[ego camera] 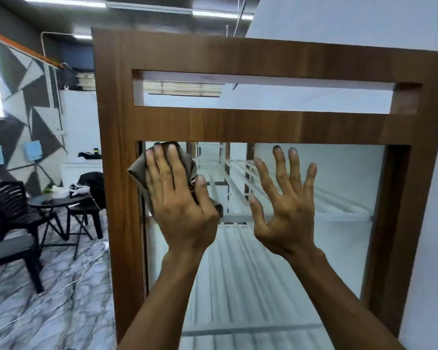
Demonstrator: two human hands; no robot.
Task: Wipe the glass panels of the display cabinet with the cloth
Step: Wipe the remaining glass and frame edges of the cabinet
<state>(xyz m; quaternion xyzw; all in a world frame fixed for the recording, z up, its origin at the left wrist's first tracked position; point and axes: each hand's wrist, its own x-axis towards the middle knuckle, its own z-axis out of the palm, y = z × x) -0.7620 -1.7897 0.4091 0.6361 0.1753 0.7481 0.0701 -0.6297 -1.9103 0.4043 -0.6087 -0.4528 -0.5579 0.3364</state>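
Observation:
A tall display cabinet with a brown wooden frame [116, 173] fills the view. Its large glass panel [339, 198] shows white wire shelves behind it. My left hand [180, 198] presses a grey-brown cloth [138, 173] flat against the glass at the panel's upper left corner, by the frame. My right hand [286, 198] is held up with its fingers spread near the middle of the glass, holding nothing. Whether its palm touches the glass I cannot tell.
To the left stand a round black table [58, 202] with items on it and black chairs [13, 213] on a marble-patterned floor. White cables [86, 263] trail across the floor near the cabinet's foot. A white wall [430, 223] is on the right.

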